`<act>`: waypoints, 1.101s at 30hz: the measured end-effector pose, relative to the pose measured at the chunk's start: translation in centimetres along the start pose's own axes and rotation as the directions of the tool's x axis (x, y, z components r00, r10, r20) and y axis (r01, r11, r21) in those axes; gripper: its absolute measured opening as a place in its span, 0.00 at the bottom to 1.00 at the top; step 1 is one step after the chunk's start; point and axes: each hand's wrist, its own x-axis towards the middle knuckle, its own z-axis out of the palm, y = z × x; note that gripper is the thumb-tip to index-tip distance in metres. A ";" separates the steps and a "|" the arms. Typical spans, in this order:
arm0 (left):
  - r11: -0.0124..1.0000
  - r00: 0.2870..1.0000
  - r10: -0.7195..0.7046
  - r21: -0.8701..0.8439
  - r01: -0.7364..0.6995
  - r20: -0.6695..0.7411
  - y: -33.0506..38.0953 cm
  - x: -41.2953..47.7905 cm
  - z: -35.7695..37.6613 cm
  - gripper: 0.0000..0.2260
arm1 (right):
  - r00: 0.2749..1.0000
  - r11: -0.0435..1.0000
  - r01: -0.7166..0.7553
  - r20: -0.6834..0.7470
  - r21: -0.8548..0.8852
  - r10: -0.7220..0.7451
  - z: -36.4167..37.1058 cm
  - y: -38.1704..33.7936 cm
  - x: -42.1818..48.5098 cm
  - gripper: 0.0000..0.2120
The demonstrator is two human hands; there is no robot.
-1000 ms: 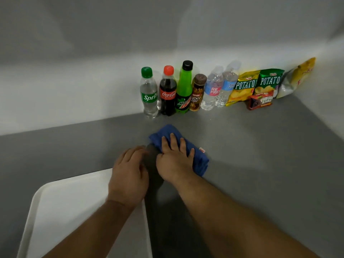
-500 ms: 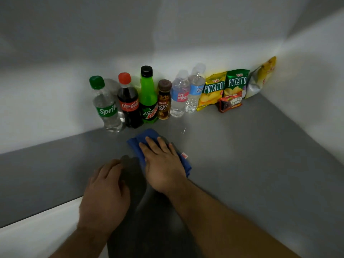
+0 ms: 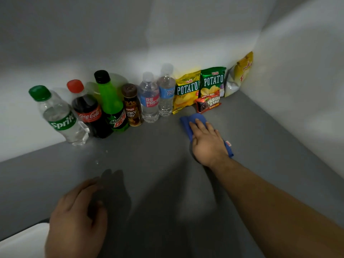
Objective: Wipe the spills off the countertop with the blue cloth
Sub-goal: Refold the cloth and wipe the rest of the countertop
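Note:
The blue cloth (image 3: 188, 122) lies flat on the grey countertop (image 3: 260, 146), just in front of the snack packets. My right hand (image 3: 208, 144) presses down on it, palm flat and fingers spread, covering most of it. A small red tag sticks out at the cloth's right edge. A few tiny drops (image 3: 96, 162) glint on the counter ahead of my left hand (image 3: 78, 220). That hand rests palm down on the counter near the front, holding nothing.
Several bottles line the back wall: Sprite (image 3: 59, 116), Coca-Cola (image 3: 87, 110), Mountain Dew (image 3: 111, 105), a brown drink and two waters. Chip bags (image 3: 187, 92) and a fudge bar packet (image 3: 208, 104) fill the corner. A white tray (image 3: 22, 241) sits at the bottom left.
My right hand has slid the blue cloth to the right and farther back, from in front of the soda bottles to the snack packets. My left hand stays by the tray.

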 end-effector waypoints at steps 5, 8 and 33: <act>0.998 0.999 0.026 -0.050 -0.025 0.021 2.5 0.7 1.7 0.22 | 1.000 1.000 -0.010 -0.011 -0.002 0.010 -1.1 3.9 0.3 0.27; 0.995 0.995 0.067 -0.079 -0.061 0.071 4.1 1.5 2.9 0.20 | 1.000 1.000 -0.023 -0.011 -0.007 0.023 -1.9 6.5 0.4 0.26; 0.919 0.874 0.380 -0.231 -0.320 0.303 12.8 -0.7 6.3 0.09 | 0.993 0.993 -0.115 -0.035 0.010 0.115 -4.1 14.8 -7.8 0.25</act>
